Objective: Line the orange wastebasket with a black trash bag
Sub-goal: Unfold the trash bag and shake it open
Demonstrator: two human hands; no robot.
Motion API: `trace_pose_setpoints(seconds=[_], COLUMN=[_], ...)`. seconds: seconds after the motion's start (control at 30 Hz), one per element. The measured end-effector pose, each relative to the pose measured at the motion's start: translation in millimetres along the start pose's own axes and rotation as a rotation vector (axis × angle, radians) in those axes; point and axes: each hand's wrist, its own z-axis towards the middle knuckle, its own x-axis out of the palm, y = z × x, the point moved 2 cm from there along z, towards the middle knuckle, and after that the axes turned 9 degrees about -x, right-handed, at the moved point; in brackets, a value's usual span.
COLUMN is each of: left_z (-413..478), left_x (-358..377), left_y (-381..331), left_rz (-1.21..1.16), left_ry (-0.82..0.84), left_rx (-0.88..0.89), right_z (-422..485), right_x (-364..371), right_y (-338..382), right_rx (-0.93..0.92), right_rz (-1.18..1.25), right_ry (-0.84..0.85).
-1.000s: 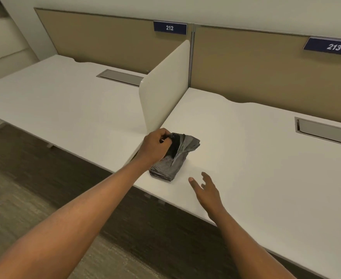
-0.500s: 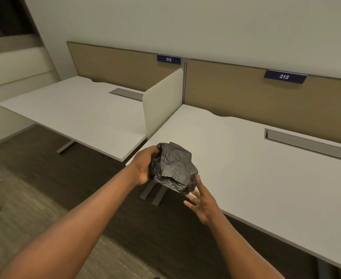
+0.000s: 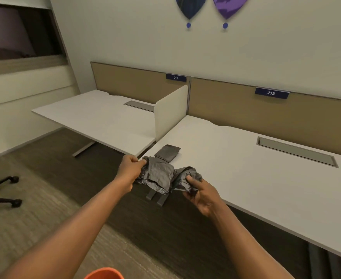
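A crumpled black trash bag (image 3: 161,176) hangs in the air in front of the desk edge, stretched between both hands. My left hand (image 3: 130,170) pinches its left end, and my right hand (image 3: 200,191) grips its bunched right end. Behind it, a folded pile of black bags (image 3: 168,151) lies on the near left corner of the white desk (image 3: 266,178). Only the rim of the orange wastebasket (image 3: 105,273) shows, at the bottom edge of the view below my left forearm.
A second white desk (image 3: 97,115) stands to the left behind a low divider panel (image 3: 170,111). Tan partitions marked 212 and 213 back both desks. Black chair casters (image 3: 14,201) sit on the floor at far left. Desk legs (image 3: 155,197) stand below the bag.
The bag went from lying on the desk under my left hand to being lifted off it. My right hand has taken its other end and the two hands pull it apart. A folded pile stays behind.
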Motion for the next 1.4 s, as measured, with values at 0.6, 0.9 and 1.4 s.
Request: trace_pose_setpoints(seconds=[0.6,0.9,1.4], left_z=[-102.4,-92.2,-71.5], left_x=[-162.2,-277.1,-304.6], left_y=[110.0,176.1,295.9], left_rz=[-0.106,-0.259,-0.462], left_ry=[0.460,0.035,-0.012], left_rx=[-0.210,-0.274,-0.524], right_z=[-136.8,-171.5,-174.6], right_x=[186.8,232.7,263.1], right_y=[-82.8,-73.6,-6.7], right_rx=[-0.117,-0.199,-0.289], right_rz=[-0.361,-0.461,-0.634], right_ry=[0.189,0.157,0.192])
